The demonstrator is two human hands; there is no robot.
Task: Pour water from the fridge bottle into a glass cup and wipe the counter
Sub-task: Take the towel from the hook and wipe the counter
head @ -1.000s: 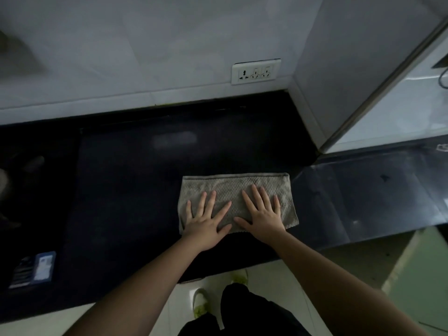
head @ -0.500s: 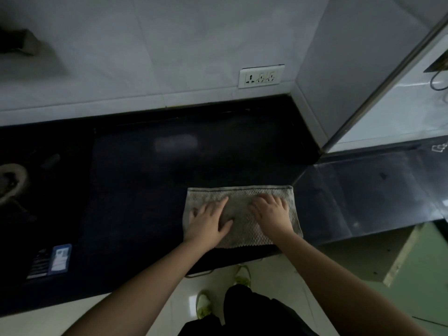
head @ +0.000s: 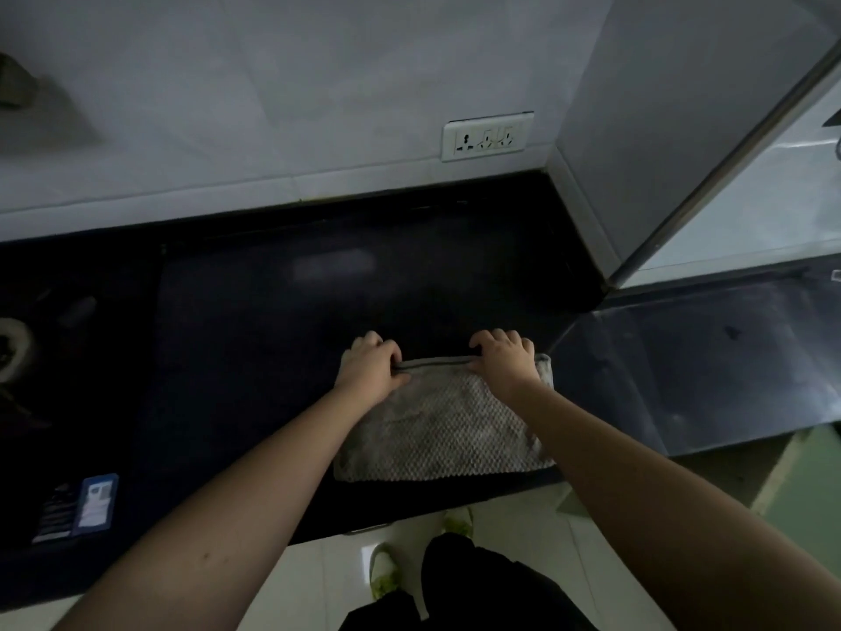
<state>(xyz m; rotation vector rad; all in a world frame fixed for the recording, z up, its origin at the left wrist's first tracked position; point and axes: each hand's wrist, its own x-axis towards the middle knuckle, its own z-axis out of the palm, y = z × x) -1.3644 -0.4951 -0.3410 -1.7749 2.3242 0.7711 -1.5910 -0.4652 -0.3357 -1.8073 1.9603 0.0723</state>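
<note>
A grey waffle-weave cloth lies on the black counter near its front edge. My left hand grips the cloth's far edge at the left, fingers curled over it. My right hand grips the same far edge at the right, also with curled fingers. The edge between the two hands is pulled into a straight dark line. No bottle or glass cup is in view.
A white wall socket sits above the counter's back edge. A wall corner juts in at the right, with a lower glossy counter section beyond it. A blue card lies at the front left. A round dim object sits far left.
Both hands went from lying flat on the cloth to curling and reaching its far edge, which they now grip. The cloth sits closer to the counter's front edge.
</note>
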